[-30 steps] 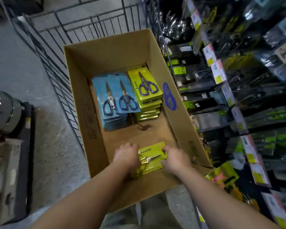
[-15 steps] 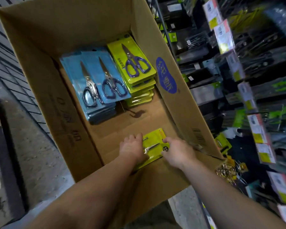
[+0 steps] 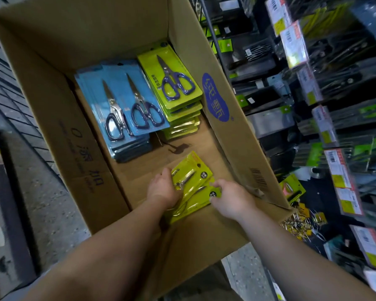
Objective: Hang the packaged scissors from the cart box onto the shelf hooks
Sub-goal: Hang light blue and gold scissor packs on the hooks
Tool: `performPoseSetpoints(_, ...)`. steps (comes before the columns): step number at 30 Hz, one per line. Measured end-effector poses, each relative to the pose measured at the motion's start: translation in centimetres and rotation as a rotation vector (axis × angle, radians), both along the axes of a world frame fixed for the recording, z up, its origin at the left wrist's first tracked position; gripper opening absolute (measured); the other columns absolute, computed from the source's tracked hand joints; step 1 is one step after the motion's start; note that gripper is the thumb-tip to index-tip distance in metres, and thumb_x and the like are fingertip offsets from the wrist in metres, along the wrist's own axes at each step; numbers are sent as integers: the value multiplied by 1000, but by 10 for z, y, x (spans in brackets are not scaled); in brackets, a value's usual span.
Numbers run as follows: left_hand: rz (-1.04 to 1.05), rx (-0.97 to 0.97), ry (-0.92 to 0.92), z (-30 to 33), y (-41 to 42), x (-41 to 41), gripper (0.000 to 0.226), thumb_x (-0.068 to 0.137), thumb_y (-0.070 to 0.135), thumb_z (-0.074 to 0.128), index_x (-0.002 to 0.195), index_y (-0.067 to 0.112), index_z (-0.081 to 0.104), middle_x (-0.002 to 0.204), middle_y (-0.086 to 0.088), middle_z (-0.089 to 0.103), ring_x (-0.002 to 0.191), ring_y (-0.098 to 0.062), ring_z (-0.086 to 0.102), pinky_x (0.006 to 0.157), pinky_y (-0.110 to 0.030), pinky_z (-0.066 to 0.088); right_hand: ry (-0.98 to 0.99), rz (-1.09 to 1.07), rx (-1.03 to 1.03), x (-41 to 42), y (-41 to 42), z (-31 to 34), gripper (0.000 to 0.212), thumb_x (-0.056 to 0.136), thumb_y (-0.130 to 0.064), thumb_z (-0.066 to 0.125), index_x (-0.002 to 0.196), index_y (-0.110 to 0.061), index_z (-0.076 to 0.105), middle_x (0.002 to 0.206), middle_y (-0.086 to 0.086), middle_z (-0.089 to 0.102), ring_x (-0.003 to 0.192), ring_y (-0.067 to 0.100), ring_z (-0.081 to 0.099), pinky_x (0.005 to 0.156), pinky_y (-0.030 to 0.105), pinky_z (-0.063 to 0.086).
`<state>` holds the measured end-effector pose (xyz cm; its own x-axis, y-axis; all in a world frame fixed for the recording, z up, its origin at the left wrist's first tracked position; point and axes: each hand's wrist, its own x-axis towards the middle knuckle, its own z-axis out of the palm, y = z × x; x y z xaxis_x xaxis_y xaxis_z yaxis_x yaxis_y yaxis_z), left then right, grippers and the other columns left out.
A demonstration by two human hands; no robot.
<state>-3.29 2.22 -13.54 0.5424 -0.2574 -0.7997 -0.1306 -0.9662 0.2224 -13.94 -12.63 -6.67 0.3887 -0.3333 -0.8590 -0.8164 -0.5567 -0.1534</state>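
Down at the near end of the cardboard box, both hands work a small pile of yellow scissor packs. Her left hand curls its grip round the left edge of the top pack, tilting it up. Her right hand pinches the right edge of the pack beneath. Each pack's long axis runs diagonally, hang-hole end toward the box's far right. Farther back in the box lie the blue packs and, beside them, the green packs.
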Motion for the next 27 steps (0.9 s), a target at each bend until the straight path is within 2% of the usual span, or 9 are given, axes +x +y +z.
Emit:
performPoseSetpoints(5,361,-188,239,17,-1,9,73,79,26,81,139,16,40,128,-6,58,113,-25,60,98,-37,50,-7,-153,22,4,0,-1,55,90,-41,63,139,-21,48,137,6,57,126,25,53,99,31,44)
performPoseSetpoints(7,430,-295,312,26,-4,10,72,79,20,82,137,19,40,122,-3,62,105,-21,64,95,-36,52,-23,-254,60,6,-1,-1,64,89,-43,64,143,-14,44,138,7,56,127,26,53,102,32,44)
performPoseSetpoints(9,454,-370,377,34,-11,9,72,79,16,82,136,24,39,117,0,62,101,-19,65,93,-35,53,-57,-388,105,6,0,0,61,89,-41,66,140,-11,47,136,7,57,124,27,53,100,31,43)
performPoseSetpoints(13,412,-457,419,29,-18,0,74,76,22,85,138,15,46,118,0,66,105,-18,66,99,-42,52,-202,-733,258,6,2,2,5,93,-17,62,92,-22,64,104,4,68,87,20,65,81,41,58)
performPoseSetpoints(15,456,-426,438,21,-17,0,60,81,34,80,131,13,54,115,-1,68,98,-13,67,94,-37,54,-229,-772,264,6,2,-1,22,93,-9,58,80,-26,63,97,3,71,84,21,68,82,46,59)
performPoseSetpoints(17,477,-347,347,8,-12,2,45,88,42,70,121,14,61,115,-6,68,95,-15,64,93,-35,53,-231,-676,185,5,1,-6,21,91,-11,58,78,-27,61,99,4,72,91,28,69,84,50,57)
performPoseSetpoints(20,162,-152,58,-17,-1,7,36,87,35,70,118,19,61,119,-8,63,113,-28,59,100,-37,46,-186,-568,69,3,-1,-9,9,91,-15,57,92,-23,60,104,8,69,93,35,66,82,50,56)
performPoseSetpoints(24,-186,-40,4,-24,1,-7,69,76,50,76,135,27,48,130,-5,49,124,-28,45,104,-34,38,-140,-493,-5,3,-2,-12,18,93,-16,55,111,-14,56,110,10,66,95,38,66,84,49,55)
performPoseSetpoints(27,-304,-11,-67,-26,-2,-18,66,79,56,69,134,29,45,130,-6,50,125,-28,44,103,-37,36,-137,-486,8,3,-1,-17,22,93,-17,56,115,-15,55,112,9,67,97,38,66,84,48,55)
